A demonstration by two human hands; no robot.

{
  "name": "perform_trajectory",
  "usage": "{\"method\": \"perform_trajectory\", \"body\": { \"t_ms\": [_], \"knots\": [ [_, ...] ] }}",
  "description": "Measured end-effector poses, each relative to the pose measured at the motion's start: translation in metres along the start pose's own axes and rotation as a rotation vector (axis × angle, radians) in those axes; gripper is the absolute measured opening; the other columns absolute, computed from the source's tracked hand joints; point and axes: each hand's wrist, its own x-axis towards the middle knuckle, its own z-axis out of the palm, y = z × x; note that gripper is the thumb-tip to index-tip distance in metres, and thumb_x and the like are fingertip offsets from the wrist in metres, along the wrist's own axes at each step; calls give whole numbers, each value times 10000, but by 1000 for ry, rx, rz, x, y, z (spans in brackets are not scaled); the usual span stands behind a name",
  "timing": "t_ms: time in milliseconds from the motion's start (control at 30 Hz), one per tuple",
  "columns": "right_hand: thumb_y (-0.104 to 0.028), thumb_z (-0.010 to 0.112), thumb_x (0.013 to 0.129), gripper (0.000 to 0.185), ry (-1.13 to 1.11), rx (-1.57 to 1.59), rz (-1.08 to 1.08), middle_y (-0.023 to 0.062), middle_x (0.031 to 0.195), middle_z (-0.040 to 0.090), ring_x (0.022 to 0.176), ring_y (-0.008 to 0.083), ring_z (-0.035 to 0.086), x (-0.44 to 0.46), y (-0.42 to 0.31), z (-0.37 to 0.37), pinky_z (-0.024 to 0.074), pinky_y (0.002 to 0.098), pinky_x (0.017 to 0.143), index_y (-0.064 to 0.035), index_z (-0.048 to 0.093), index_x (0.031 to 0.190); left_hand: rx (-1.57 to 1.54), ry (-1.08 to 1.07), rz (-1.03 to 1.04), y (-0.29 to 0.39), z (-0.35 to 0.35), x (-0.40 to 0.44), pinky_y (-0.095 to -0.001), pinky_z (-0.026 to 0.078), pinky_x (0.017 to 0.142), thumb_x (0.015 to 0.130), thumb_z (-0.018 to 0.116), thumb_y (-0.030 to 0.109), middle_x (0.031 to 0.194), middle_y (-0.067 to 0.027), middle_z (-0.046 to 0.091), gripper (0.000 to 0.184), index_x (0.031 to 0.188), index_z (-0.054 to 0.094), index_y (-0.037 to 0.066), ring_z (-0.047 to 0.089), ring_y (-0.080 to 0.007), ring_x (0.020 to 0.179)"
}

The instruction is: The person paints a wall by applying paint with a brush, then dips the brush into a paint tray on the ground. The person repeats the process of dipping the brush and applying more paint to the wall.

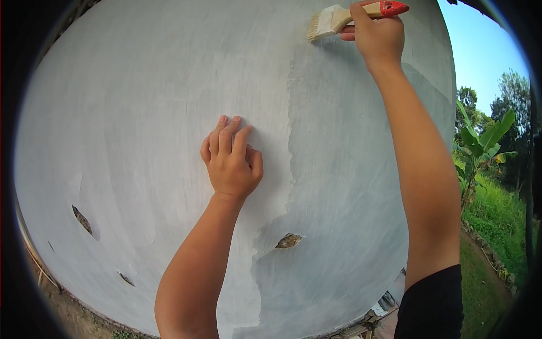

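At the upper right, my right hand (379, 40) grips a paintbrush (337, 20) by its pale handle, which ends in a red tip. White paint coats the brush's ferrule area, and its bristles point left against or close to the wall (169, 73). Left of a ragged vertical edge, the wall's coat is lighter; the right side is a darker grey. My left hand (230, 161) rests on the lighter part near the middle, fingers apart and slightly bent, holding nothing.
Below centre, a hole (289, 241) breaks the wall's surface. Two more gaps, a larger one (82, 219) and a smaller one (126, 278), are at the lower left. Beyond the wall's right edge stand a banana plant (485, 138) and grass (502, 209). Rubble (370, 322) lies at the wall's foot.
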Motion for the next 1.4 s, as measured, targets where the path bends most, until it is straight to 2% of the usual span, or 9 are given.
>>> {"method": "perform_trajectory", "body": {
  "t_ms": [300,400,633,800,867,1000,1133,1300,1400],
  "knots": [
    [-61,599,830,108,-39,479,268,106,713,621,564,179,606,2,-33,1,483,292,498,22,573,766,12,4,5,1,1,0,-371,256,1000,660,514,21,1170,-47,556,368,1008,599,107,455,-251,1218],
    [-55,575,832,114,14,206,223,121,687,609,548,179,619,4,-12,9,498,296,463,33,558,762,19,11,12,2,1,0,-369,256,1001,661,514,21,1167,-51,558,365,1005,599,106,457,-251,1216],
    [-105,613,831,79,-460,-261,-789,72,886,627,703,203,643,-2,9,-12,510,284,617,-53,584,882,30,9,10,2,0,1,-375,262,999,664,519,23,1165,-53,558,357,1002,597,105,457,-251,1215],
    [-110,644,657,174,-1053,-127,-943,24,715,484,680,153,594,-154,-25,-84,470,288,486,-129,481,713,20,11,-8,1,1,-1,-384,263,1004,673,522,28,1168,-55,557,355,1013,592,100,452,-252,1219],
    [-103,639,708,131,-1231,-93,-817,25,718,501,690,166,601,-154,-29,-94,467,307,516,-110,512,741,7,15,-6,3,1,0,-386,263,1006,677,521,29,1171,-56,556,354,1016,590,98,450,-253,1221],
    [-98,603,840,64,-888,106,-202,68,793,600,659,140,549,-48,-13,-59,432,245,606,-40,612,867,23,-1,-9,3,1,-1,-384,266,1005,689,510,25,1176,-59,559,345,1018,589,92,452,-255,1225],
    [-89,604,855,29,-509,-110,-626,49,816,603,692,157,550,10,1,-37,447,263,628,-70,606,877,36,-2,-7,3,0,-1,-378,268,1005,694,503,21,1173,-54,563,343,1019,589,88,455,-255,1225],
    [-43,634,695,199,-963,-186,-800,35,855,539,722,234,584,-85,-17,-49,477,341,620,-112,548,860,33,8,-5,2,1,-1,-378,268,1006,694,497,13,1174,-57,564,345,1019,588,86,459,-256,1221],
    [-114,612,789,96,-1426,44,-502,53,848,563,696,237,593,-139,-41,-78,470,336,621,-94,553,863,29,5,-4,1,1,-3,-379,264,1012,697,491,7,1176,-59,564,346,1019,588,87,459,-256,1220]
  ]
}}
